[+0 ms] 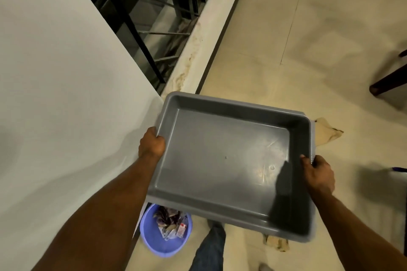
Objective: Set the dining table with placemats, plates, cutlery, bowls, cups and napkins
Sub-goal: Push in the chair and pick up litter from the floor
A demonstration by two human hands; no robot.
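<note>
Down by the feet first: a leg in dark jeans point(210, 246) steps over the pale floor point(264, 50), and a lilac bucket point(164, 232) with wrappers and scraps in it sits just beside the white surface on the left, partly under the tray. Up a little and there it is, a grey plastic tray point(229, 160), carried level in mid-air with nothing at all inside it. The left hand point(152, 144) curls over the left rim, fingers wrapped round the edge; the right hand point(319, 175) grips the right rim, thumb hooked inside the wall. Both hold it firmly.

To the left runs a broad white tabletop point(55, 94), the tray's left edge hanging just over its corner. No placemat, plate, cutlery, bowl, cup or napkin shows anywhere in view, so whether the setting is finished or not yet begun I can't say from here. A bare tray suggests a trip to fetch or a trip back.

Further off, crumpled paper point(328, 131) lies on the floor beyond the tray, a dark chair leg point(387, 81) stands at the right, and a black metal railing point(141, 17) runs behind a stained ledge.
</note>
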